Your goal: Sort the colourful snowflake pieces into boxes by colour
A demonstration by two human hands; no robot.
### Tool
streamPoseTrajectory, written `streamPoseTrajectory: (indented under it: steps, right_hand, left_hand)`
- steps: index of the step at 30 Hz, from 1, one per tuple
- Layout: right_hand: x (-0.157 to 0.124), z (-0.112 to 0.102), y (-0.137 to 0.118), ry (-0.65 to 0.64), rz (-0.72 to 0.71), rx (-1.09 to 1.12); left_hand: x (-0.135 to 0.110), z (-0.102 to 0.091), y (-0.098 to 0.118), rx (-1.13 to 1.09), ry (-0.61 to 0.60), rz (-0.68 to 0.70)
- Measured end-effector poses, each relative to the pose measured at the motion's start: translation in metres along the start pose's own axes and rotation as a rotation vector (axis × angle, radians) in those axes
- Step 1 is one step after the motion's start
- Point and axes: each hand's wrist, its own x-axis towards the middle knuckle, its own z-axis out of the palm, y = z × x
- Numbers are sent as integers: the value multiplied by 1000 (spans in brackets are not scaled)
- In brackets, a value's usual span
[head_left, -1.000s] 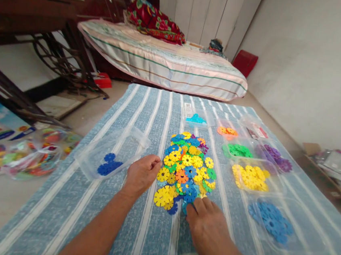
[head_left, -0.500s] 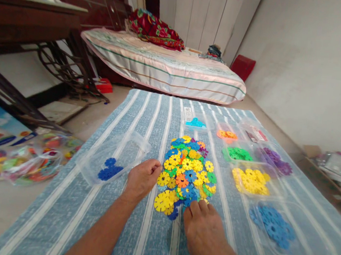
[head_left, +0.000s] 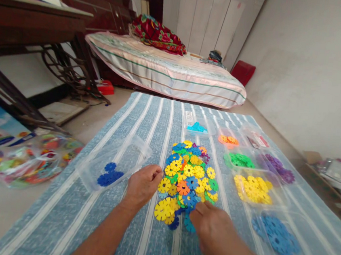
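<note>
A loose pile of flower-shaped plastic discs in yellow, blue, green, orange and purple lies on the striped cloth. My left hand is closed beside the pile's left edge, its fingertips pressed together; whatever they may hold is hidden. At the near right edge of the pile, my right hand has its fingers pinched together, with what is between them out of sight. A light blue disc lies just left of these fingers. Left of my left hand, a clear plastic box contains several dark blue discs.
On the right stand clear boxes with yellow discs, green discs, purple discs, orange discs and blue discs. A box with light blue discs is farther back. Beyond the cloth is a bed.
My right hand has shifted slightly and turned, its fingers more pinched, and a light blue disc now shows beside it. My left hand keeps its place by the pile.
</note>
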Motion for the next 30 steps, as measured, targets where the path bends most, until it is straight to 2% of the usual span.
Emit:
streamPoseTrajectory:
  steps: [2, 4, 8, 11, 13, 15, 18, 21, 24, 27, 30]
  right_hand:
    - [14, -20, 17, 2, 55, 14]
    - [37, -43, 40, 68, 132, -30]
    - [97, -86, 94, 331, 310, -143]
    - [124, -102, 120, 522, 388, -135]
    - [125, -98, 122, 570, 399, -98]
    - [114, -84, 113, 548, 380, -46]
    - [82, -58, 86, 413, 292, 90]
    - [45, -34, 54, 223, 137, 223]
    - [15, -13, 29, 44, 13, 232]
    - [-3, 3, 12, -58, 1, 143]
    - [-11, 13, 4, -72, 39, 78]
  left_hand:
    - [0, 0, 0, -1, -5, 1]
    - [0, 0, -1, 2, -10, -3]
    - [0, 1, -3, 1, -16, -3]
    - [0, 0, -3, 4, -14, -1]
    - [-1, 0, -3, 6, -12, -4]
    - [-1, 1, -3, 3, -14, -5]
    - [-1, 2, -3, -8, -14, 2]
    - [-1, 3, -2, -14, -8, 7]
    - [-1, 3, -1, -19, -6, 7]
    - [0, 4, -1, -25, -1, -11]
    - [0, 5, -1, -33, -1, -18]
